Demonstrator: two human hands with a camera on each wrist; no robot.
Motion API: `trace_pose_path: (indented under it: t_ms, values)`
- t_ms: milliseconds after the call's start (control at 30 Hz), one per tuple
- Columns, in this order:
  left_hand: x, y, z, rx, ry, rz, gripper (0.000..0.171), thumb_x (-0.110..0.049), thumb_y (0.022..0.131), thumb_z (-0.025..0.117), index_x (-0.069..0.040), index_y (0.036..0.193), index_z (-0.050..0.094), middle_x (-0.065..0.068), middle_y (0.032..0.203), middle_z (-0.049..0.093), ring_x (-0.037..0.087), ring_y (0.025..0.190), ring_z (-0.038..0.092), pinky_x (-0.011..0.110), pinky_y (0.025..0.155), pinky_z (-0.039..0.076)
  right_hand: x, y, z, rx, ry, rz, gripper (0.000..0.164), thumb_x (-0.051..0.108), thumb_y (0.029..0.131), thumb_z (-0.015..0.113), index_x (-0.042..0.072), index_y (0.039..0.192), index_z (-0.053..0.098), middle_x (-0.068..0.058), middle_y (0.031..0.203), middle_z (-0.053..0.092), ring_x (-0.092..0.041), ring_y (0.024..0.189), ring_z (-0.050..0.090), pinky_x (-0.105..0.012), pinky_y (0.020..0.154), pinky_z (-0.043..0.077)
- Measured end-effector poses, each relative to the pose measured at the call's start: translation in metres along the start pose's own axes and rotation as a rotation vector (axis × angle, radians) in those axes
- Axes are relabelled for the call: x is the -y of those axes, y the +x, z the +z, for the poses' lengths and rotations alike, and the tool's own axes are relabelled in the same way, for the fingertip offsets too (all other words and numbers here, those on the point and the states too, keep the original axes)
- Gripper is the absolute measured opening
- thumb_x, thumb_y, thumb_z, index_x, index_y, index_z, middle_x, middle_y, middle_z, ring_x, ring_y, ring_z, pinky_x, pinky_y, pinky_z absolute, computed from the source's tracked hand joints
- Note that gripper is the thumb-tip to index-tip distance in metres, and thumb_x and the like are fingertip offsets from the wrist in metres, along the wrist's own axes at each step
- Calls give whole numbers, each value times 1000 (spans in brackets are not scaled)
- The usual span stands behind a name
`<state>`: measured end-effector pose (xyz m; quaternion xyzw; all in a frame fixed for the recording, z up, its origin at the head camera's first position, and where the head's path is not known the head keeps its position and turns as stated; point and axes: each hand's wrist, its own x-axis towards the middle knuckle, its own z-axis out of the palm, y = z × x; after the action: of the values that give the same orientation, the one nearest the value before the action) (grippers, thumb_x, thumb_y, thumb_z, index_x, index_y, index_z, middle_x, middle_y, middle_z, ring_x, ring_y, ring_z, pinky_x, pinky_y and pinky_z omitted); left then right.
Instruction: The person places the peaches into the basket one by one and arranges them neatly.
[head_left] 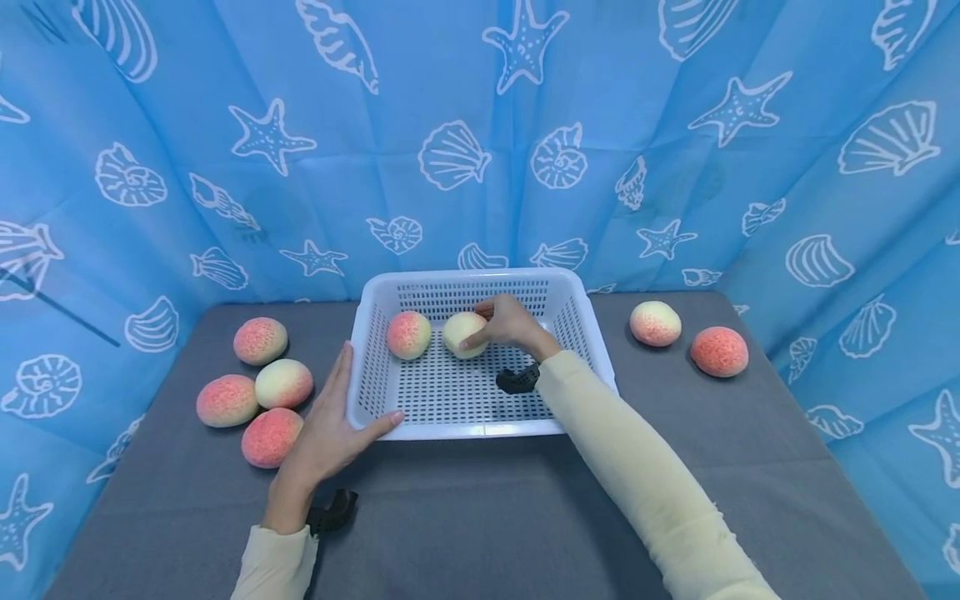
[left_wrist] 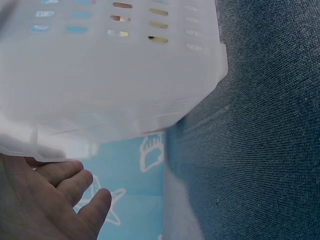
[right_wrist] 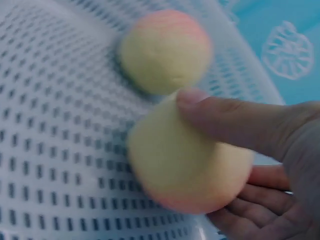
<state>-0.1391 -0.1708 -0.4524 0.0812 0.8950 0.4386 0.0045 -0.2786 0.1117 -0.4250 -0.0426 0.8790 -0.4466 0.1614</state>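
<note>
A white slotted plastic basket (head_left: pixel 480 431) stands on the grey cloth. Inside it, my right hand (head_left: pixel 512 323) grips a pale peach (head_left: pixel 459 335), thumb on one side and fingers on the other; the right wrist view shows this peach (right_wrist: pixel 185 155) with a pink underside. Another peach (head_left: pixel 408 335), pink and yellow, lies in the basket to its left. My left hand (head_left: pixel 330 429) rests against the basket's left end, thumb over the front rim. In the left wrist view, the fingers (left_wrist: pixel 75 185) reach out nearly straight beside the basket wall (left_wrist: pixel 100 75).
Left of the basket lie several peaches, among them a pink one (head_left: pixel 272 437) close to my left hand. Two more, a pale peach (head_left: pixel 655 323) and a red one (head_left: pixel 719 352), lie to the right. A blue shell-patterned curtain (head_left: pixel 480 217) hangs behind the table.
</note>
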Motion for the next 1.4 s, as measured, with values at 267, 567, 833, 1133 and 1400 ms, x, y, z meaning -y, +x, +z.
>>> trace_pose_path:
  t_ms: [267,567,833,1133,1400]
  values:
    - [1,0,-1,12,26,-12,123,-59,81,79,-37,160,-12,7,170,4,43,145,31,71,109,28,-5,6,4,-8,9,-36,68,19,73,94,2,133,66,-11,125,69,-25,111,66,-38,94,54]
    - [1,0,-2,4,13,-11,122,-57,82,80,-38,160,-12,7,170,5,42,145,31,71,109,27,-4,7,19,-82,1,-93,56,25,78,90,8,128,71,-6,113,73,-20,99,67,-35,85,55]
    - [1,-1,-1,4,7,-7,122,-52,83,81,-37,161,-12,9,169,6,43,144,34,71,109,28,-2,5,16,-90,-34,-74,58,29,78,91,6,127,70,-8,114,72,-21,100,66,-35,85,55]
    - [2,0,0,9,4,-5,121,-54,82,81,-38,160,-11,8,169,7,42,143,34,71,109,29,-2,6,13,-100,-61,-67,59,28,76,92,5,126,70,-9,116,72,-23,102,66,-37,88,54]
    - [1,-1,-1,14,10,-7,122,-56,82,79,-37,161,-12,8,170,5,43,145,32,71,109,28,-1,6,14,-94,-66,-73,60,21,77,91,3,130,68,-11,120,71,-25,108,66,-38,92,54]
